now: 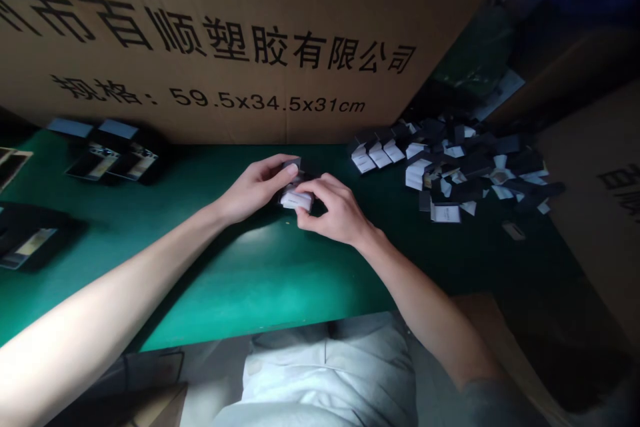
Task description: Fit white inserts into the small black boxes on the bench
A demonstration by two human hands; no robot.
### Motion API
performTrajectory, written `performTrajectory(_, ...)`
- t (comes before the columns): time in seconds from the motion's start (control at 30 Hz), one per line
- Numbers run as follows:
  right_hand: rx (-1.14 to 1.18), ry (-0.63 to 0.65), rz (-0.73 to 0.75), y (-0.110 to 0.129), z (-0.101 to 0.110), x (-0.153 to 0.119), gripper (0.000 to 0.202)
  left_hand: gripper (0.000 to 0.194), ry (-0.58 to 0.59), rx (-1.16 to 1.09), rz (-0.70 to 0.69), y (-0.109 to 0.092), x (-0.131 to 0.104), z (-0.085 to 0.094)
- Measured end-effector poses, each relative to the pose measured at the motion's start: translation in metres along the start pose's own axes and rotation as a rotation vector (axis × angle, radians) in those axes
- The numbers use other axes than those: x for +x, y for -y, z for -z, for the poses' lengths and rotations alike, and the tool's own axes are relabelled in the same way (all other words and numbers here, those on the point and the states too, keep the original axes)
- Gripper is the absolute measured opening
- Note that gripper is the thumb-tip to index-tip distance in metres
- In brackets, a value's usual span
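Observation:
Between my two hands, above the green tabletop (240, 280), is a small dark box (296, 197) with a white inner face turned toward me. My left hand (257, 188) grips it from the left, thumb laid over its dark upper flap. From the right, my right hand (333, 208) pinches the white part at its edge with thumb and forefinger. The fingers cover much of the box, so what lies inside cannot be made out.
A large printed cardboard carton (285, 0) walls off the back. Many small dark boxes with white insides (475, 170) are heaped at the right, three more (377, 152) lined up beside them. Larger black boxes (120, 153) stand at the left. Another carton (600, 200) borders the right side.

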State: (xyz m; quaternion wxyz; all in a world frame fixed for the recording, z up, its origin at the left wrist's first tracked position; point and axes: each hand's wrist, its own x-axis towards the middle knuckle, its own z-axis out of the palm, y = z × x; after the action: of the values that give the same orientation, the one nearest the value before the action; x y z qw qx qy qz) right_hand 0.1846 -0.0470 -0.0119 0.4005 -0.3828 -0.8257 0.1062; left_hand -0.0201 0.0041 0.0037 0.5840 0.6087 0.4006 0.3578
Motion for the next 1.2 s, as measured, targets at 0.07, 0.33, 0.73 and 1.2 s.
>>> performTrajectory(0.07,-0.028,-0.036,0.03,0.002,-0.001,0.0,0.022,0.065,0.002,0.003,0.0,0.0,0.0,0.0)
performTrajectory(0.33,-0.116,-0.11,0.127,0.004,-0.004,0.0,0.024,0.069,0.02,0.118,-0.026,0.0,0.001,0.003)
performTrajectory(0.73,0.024,-0.062,0.053,0.007,-0.011,-0.003,0.026,0.062,-0.012,0.094,-0.033,0.008,0.003,0.006)
performTrajectory(1.2,0.173,-0.077,-0.012,0.001,-0.016,-0.002,0.024,0.061,-0.008,-0.059,-0.044,0.013,0.006,0.007)
